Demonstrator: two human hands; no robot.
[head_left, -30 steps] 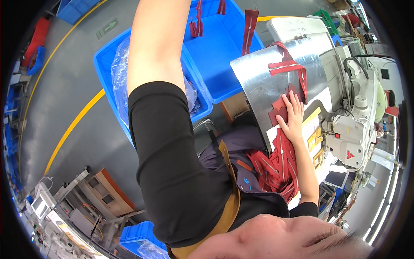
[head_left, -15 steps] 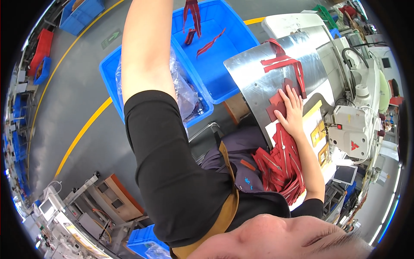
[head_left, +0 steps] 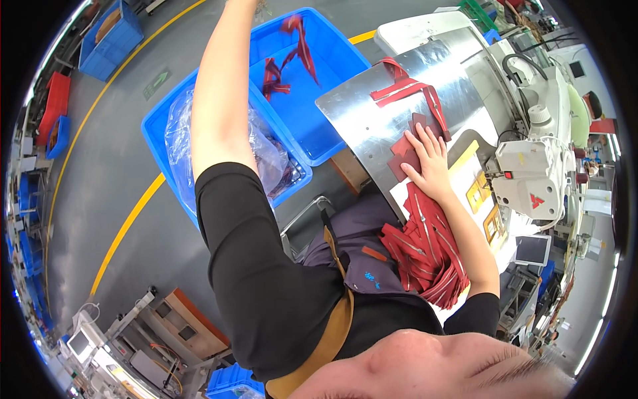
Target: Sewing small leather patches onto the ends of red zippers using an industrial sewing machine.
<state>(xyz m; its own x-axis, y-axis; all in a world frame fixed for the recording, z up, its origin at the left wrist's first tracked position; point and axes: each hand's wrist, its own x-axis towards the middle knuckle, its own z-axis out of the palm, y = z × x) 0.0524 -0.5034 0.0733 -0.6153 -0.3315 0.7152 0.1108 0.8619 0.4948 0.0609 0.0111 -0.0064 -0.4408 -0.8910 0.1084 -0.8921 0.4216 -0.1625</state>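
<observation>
My left forearm [head_left: 222,100] stretches up over the blue bins to the top edge, where its hand is out of view. Red zipper strips [head_left: 303,53], partly blurred, are over the right-hand blue bin [head_left: 332,126], and more red strips [head_left: 274,80] are inside it. My right hand [head_left: 428,159] lies flat, fingers stretched, on overlapping dark-red flat pieces [head_left: 401,154] on the metal plate [head_left: 352,110]. Just beyond its fingertips rests a folded red zipper [head_left: 415,88]. Below the hand, a thick bundle of red zippers [head_left: 428,256] spreads beside my lap.
A white sewing machine [head_left: 528,173] stands at the right, near yellow frame-shaped parts [head_left: 477,193]. Clear plastic bagging [head_left: 179,130] fills the left-hand blue bin [head_left: 156,143]. A metal bar [head_left: 302,216] is below the bins. Yellow lines [head_left: 126,229] mark the grey floor.
The view has shifted a little. Red zipper strips have changed position over and in the right-hand bin. My right hand remains flat on the dark-red pieces.
</observation>
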